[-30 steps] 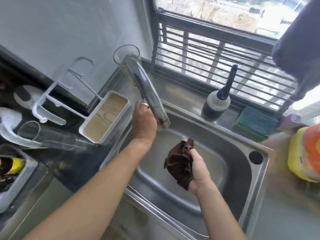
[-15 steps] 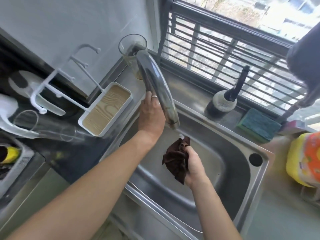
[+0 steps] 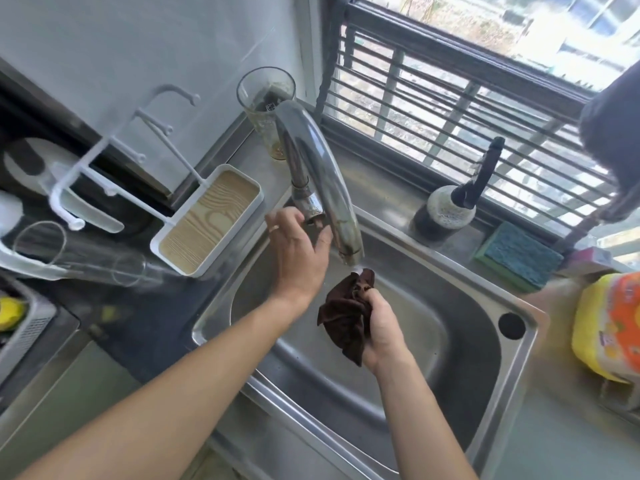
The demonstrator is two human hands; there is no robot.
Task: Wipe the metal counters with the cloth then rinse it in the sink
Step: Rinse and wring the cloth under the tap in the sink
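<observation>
The crumpled dark brown cloth (image 3: 346, 317) is bunched in the clenched fingers of the right hand (image 3: 381, 327), over the basin of the stainless steel sink (image 3: 450, 341). Its upper fold sits just under the outlet of the curved chrome tap spout (image 3: 322, 174), where a small white splash of water shows. The left hand (image 3: 298, 251) is at the tap base, thumb and fingers curled loosely about the lever; whether they actually grip it cannot be told. Beyond its fingers stands a clear drinking glass (image 3: 266, 109). Right of the cloth, on the sink ledge, lies a green and blue sponge (image 3: 519, 254).
</observation>
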